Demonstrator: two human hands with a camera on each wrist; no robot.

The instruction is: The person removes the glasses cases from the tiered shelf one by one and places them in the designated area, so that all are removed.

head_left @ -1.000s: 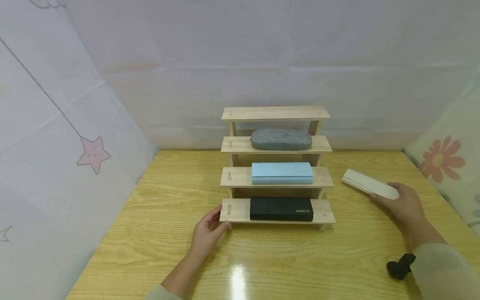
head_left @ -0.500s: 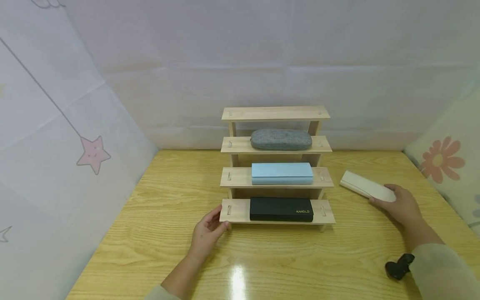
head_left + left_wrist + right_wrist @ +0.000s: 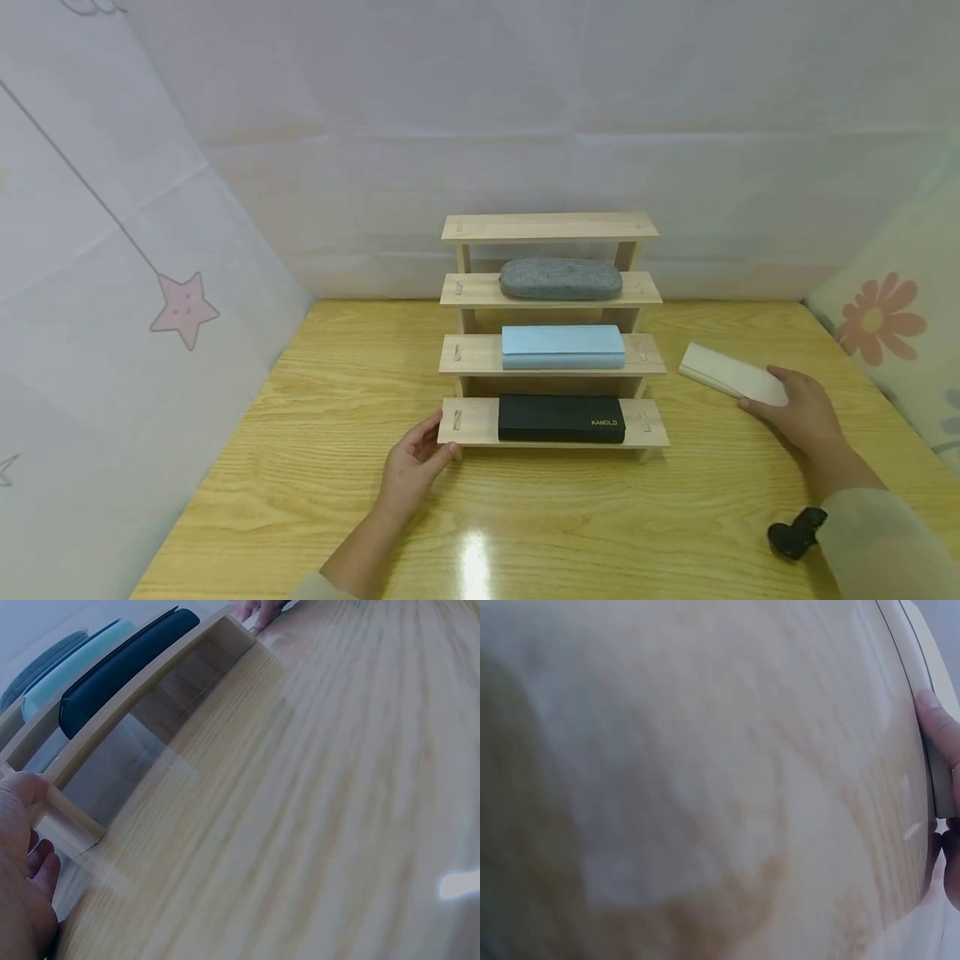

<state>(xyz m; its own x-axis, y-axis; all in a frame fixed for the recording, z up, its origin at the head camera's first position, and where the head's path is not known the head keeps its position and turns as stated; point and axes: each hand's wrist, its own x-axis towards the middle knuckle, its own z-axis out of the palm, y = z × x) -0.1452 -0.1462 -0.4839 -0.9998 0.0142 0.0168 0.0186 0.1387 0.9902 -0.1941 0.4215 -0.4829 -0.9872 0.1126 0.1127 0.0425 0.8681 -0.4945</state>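
Cream case (image 3: pixel 727 371), black case (image 3: pixel 551 418), light-blue case (image 3: pixel 562 346), mottled grey case (image 3: pixel 561 278)

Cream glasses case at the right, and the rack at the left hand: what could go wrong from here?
The right hand grips the cream glasses case near one end, so the far end might dip or twist if lifted.

The left hand holds the left end of the bottom shelf; a tug could shift the wooden rack. The shelves show no raised front lip, so the black glasses case might slide.
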